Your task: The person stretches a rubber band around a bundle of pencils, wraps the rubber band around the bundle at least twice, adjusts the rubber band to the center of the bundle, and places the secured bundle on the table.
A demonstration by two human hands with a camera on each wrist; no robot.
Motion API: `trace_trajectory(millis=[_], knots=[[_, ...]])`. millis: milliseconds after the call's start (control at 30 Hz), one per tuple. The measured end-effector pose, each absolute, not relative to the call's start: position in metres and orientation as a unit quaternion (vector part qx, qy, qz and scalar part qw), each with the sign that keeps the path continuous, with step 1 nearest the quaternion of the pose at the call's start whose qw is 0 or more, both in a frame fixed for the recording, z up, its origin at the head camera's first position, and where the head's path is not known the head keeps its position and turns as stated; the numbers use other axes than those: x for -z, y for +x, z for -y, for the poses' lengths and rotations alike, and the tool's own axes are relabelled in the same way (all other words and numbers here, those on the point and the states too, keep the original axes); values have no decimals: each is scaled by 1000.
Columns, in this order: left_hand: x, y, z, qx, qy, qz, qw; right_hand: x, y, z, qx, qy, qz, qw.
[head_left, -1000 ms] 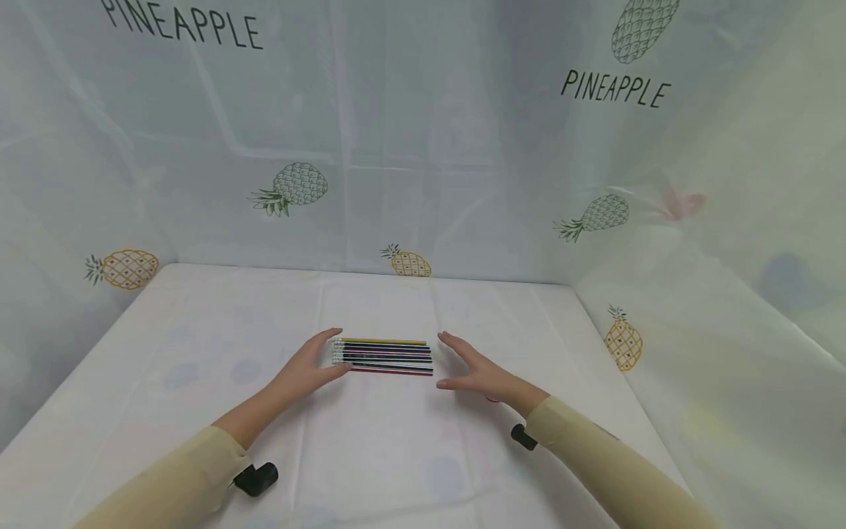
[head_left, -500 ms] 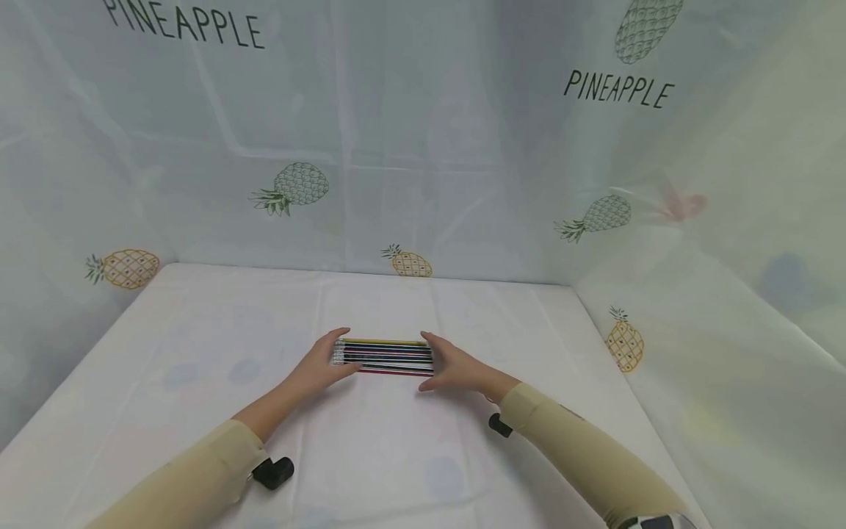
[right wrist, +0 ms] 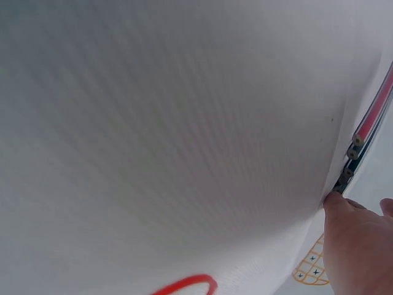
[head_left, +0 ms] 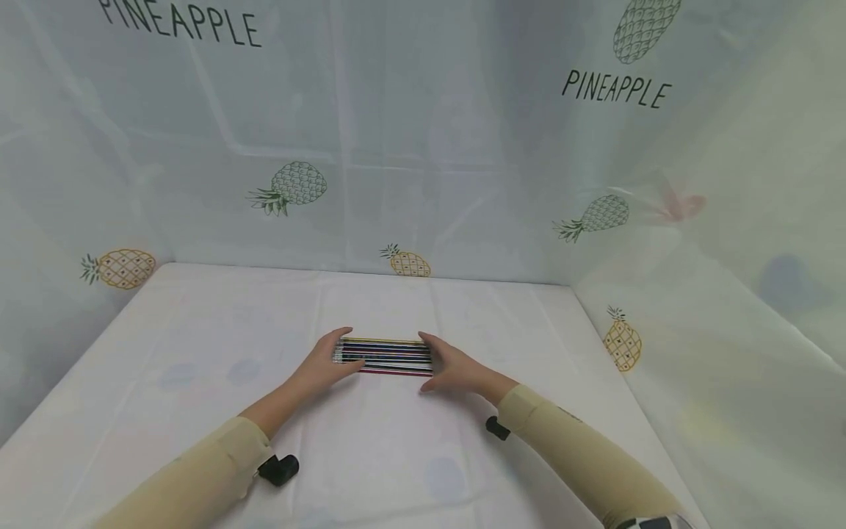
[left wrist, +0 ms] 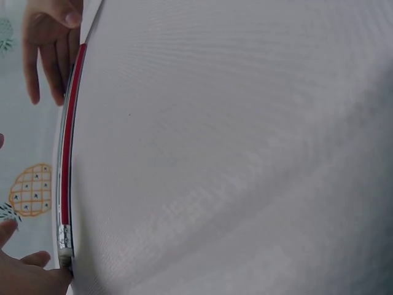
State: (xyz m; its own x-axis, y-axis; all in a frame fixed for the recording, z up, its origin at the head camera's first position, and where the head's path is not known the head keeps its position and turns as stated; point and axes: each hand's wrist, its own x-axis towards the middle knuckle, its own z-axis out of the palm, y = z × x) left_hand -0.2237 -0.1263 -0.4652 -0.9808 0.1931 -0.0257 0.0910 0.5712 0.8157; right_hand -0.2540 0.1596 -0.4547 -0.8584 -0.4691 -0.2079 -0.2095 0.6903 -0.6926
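Note:
Several pencils lie side by side in a flat row on the white-covered table, with a yellow one at the back and a red pencil at the front. Their silver ferrules and erasers point left. My left hand spans the eraser ends, its thumb and fingers spread apart. Across from it, my right hand frames the other ends in the same spread way. Unsharpened flat ends show in the right wrist view, with the right hand's fingertip close against them. Palms partly hide both ends of the row.
A white cloth covers the table. Behind and to the right hangs a pale curtain printed with pineapples. Dark wrist cameras sit under both beige sleeves. A red curved band shows low in the right wrist view.
The right hand has moved left to the near ends of the pencils, and the left hand has shifted slightly right. Over the last half second both have stayed almost still.

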Motion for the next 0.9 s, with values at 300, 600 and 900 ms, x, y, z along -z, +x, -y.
trace_trajectory(millis=[300,600,900], knots=[[468,-220,123,-458,78,-884,52,457,-249,-159,318,-181,-916,168],[470,-219,124,-467,77,-880,46,459,-254,-159,337,-193,-912,130],[470,-218,123,-467,88,-879,43,461,-260,-159,349,-181,-912,120]])
